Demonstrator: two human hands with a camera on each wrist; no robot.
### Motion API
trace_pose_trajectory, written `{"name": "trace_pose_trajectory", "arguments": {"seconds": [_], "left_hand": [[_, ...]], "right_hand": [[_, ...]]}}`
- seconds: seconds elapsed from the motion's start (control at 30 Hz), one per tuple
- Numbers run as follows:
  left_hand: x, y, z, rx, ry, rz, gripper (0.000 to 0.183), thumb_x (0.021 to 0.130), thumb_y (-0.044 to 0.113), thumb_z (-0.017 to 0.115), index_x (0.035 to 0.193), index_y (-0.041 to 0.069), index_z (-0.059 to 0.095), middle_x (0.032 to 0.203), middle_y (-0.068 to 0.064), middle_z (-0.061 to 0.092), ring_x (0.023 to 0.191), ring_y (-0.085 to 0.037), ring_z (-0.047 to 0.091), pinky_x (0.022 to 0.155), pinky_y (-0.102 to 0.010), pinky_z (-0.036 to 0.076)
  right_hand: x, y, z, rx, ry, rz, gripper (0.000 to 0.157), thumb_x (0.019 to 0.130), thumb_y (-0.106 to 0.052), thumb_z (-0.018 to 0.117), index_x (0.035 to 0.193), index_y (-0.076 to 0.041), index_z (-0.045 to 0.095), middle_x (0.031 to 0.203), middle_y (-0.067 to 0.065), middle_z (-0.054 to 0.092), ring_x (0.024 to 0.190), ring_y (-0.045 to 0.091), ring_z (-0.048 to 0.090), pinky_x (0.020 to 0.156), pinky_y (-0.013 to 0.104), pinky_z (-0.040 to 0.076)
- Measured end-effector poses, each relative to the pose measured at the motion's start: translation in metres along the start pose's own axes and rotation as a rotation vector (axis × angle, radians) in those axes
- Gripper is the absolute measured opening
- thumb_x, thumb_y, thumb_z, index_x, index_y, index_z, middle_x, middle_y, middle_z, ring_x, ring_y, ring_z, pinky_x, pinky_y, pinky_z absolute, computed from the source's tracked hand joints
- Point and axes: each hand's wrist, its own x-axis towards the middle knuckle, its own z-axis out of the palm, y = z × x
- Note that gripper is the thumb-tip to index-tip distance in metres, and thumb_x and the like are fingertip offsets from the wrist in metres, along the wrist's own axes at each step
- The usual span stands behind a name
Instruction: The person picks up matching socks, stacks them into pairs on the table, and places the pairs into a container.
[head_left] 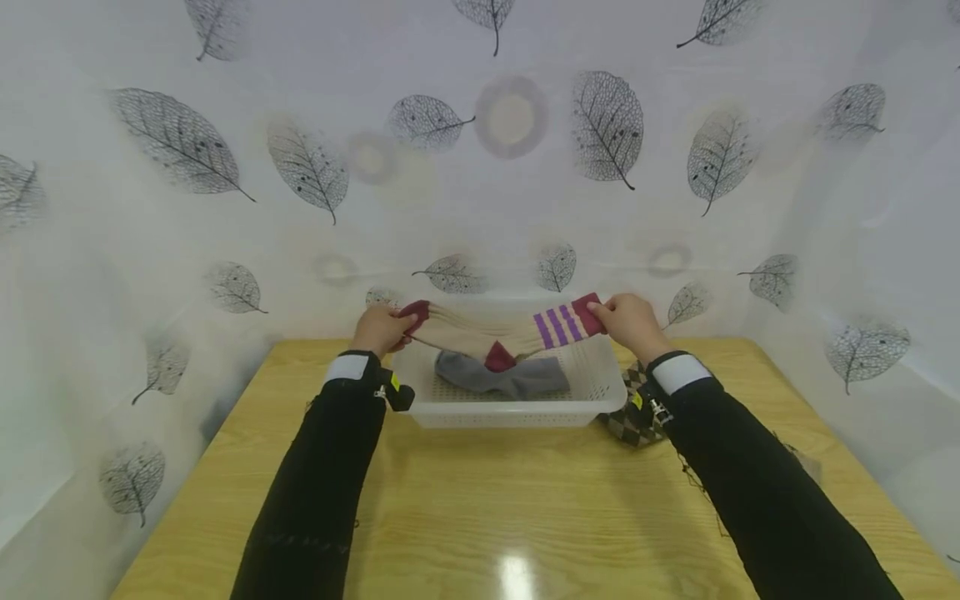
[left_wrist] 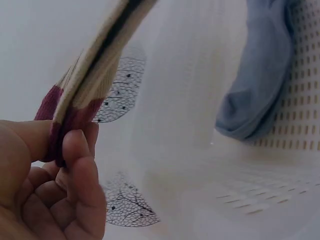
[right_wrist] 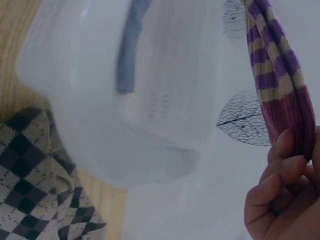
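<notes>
A cream sock (head_left: 465, 333) with maroon toe, heel and cuff and purple stripes is stretched sideways between both hands, above a white basket. My left hand (head_left: 377, 330) pinches its maroon toe between thumb and fingers. At the other end my right hand (head_left: 632, 321) pinches the maroon cuff (right_wrist: 287, 117), just past the purple stripes. Below the sock, a grey-blue sock (head_left: 517, 379) lies flat in the white plastic basket (head_left: 495, 410), partly covered in the head view by the maroon heel.
A checkered cloth item (right_wrist: 25, 175), dark and beige, lies on the wooden table (head_left: 450, 517) beside the basket's right end, partly behind the right wrist. Leaf-patterned white sheeting (head_left: 510, 200) rises behind and beside the table.
</notes>
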Motion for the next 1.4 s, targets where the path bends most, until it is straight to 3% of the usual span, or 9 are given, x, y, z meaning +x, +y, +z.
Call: {"name": "trace_pose_trajectory", "arguments": {"seconds": [0.17,0.3,0.43,0.6,0.8,0.93,1.0,1.23,1.4], "left_hand": [[0.01,-0.005,0.013,-0.004,-0.026,-0.019,0.037,0.09,0.017,0.059,0.116,-0.01,0.055,0.059,-0.002,0.059,0.045,-0.006,0.057,0.051,-0.019,0.051],[0.015,-0.005,0.022,-0.034,-0.076,-0.06,0.035,0.089,0.013,0.06,0.11,-0.013,0.055,0.052,-0.002,0.059,0.04,-0.007,0.056,0.05,-0.02,0.052],[0.017,-0.004,0.027,-0.09,-0.079,-0.114,0.038,0.087,0.009,0.061,0.114,-0.016,0.049,0.051,-0.005,0.059,0.038,-0.009,0.056,0.048,-0.021,0.052],[0.019,-0.007,0.031,-0.071,-0.053,-0.152,0.036,0.087,0.006,0.061,0.114,-0.015,0.05,0.057,-0.009,0.061,0.04,-0.011,0.057,0.048,-0.021,0.052],[0.027,-0.009,0.038,0.079,-0.08,-0.124,0.023,0.087,0.003,0.059,0.102,-0.013,0.059,0.07,-0.016,0.065,0.044,-0.012,0.059,0.057,-0.026,0.055],[0.028,-0.009,0.04,0.161,-0.131,-0.103,0.021,0.088,0.003,0.056,0.101,-0.013,0.06,0.068,-0.014,0.065,0.044,-0.012,0.058,0.064,-0.03,0.055],[0.028,-0.009,0.039,0.16,-0.158,-0.109,0.021,0.088,0.002,0.056,0.101,-0.013,0.06,0.064,-0.012,0.064,0.044,-0.011,0.058,0.06,-0.028,0.055],[0.027,-0.007,0.038,0.195,-0.232,-0.124,0.023,0.089,0.007,0.056,0.104,-0.011,0.059,0.057,-0.006,0.061,0.044,-0.009,0.057,0.051,-0.02,0.051],[0.021,-0.003,0.036,0.298,-0.268,-0.089,0.026,0.09,0.018,0.057,0.103,-0.005,0.063,0.081,-0.012,0.068,0.064,-0.019,0.067,0.059,-0.025,0.053]], "right_hand": [[0.008,-0.002,0.014,0.024,-0.019,0.053,0.044,0.093,-0.037,0.05,0.096,0.005,0.064,0.083,0.014,0.063,0.069,0.02,0.054,0.057,0.027,0.042],[0.012,-0.001,0.022,0.07,-0.064,0.087,0.041,0.092,-0.034,0.054,0.095,0.006,0.064,0.069,0.008,0.061,0.057,0.014,0.055,0.051,0.024,0.044],[0.015,0.003,0.029,0.117,-0.121,0.113,0.038,0.091,-0.029,0.055,0.095,0.008,0.064,0.06,0.002,0.058,0.048,0.008,0.052,0.047,0.02,0.043],[0.018,0.006,0.035,0.127,-0.157,0.124,0.036,0.09,-0.025,0.057,0.098,0.009,0.062,0.065,0.005,0.062,0.049,0.008,0.055,0.047,0.018,0.043],[0.016,0.002,0.039,-0.087,-0.174,0.029,0.03,0.089,-0.025,0.058,0.089,0.004,0.065,0.063,0.006,0.064,0.06,0.019,0.06,0.053,0.025,0.041],[0.015,-0.001,0.043,-0.248,-0.151,-0.033,0.026,0.087,-0.025,0.06,0.079,-0.001,0.064,0.063,0.005,0.061,0.059,0.019,0.055,0.054,0.029,0.041],[0.017,0.0,0.045,-0.296,-0.142,-0.037,0.024,0.085,-0.025,0.062,0.08,-0.001,0.065,0.067,0.006,0.062,0.062,0.019,0.054,0.054,0.029,0.041],[0.021,0.004,0.049,-0.388,-0.164,-0.069,0.026,0.083,-0.026,0.064,0.068,-0.004,0.061,0.065,0.005,0.059,0.061,0.02,0.051,0.055,0.03,0.04],[0.019,0.001,0.049,-0.43,-0.169,-0.138,0.029,0.084,-0.025,0.063,0.062,-0.006,0.058,0.062,0.004,0.057,0.058,0.019,0.05,0.056,0.032,0.043]]}}
